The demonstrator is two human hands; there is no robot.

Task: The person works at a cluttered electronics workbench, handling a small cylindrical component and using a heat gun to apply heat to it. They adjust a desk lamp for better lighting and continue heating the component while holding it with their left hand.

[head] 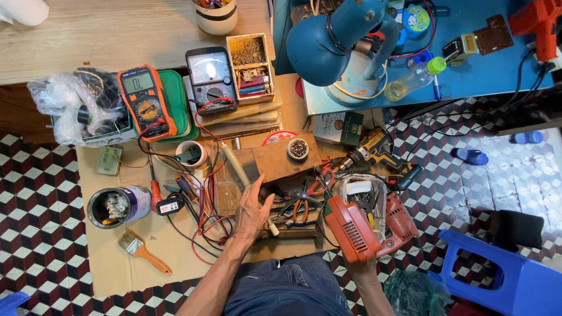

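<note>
orange tool casing point(350, 228), blue lamp point(328, 35), checkered floor point(35, 193)

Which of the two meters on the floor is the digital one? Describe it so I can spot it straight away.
Start at the brown cardboard sheet on the tiled floor and look to its far left edge, beside the bag of crumpled clear plastic. The digital meter lies there on a green tray. Unlike the grey needle-dial meter next to it, it has an orange casing.

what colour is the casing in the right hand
Orange-red, with ribbed slots; the casing shows best in the head view.
</note>
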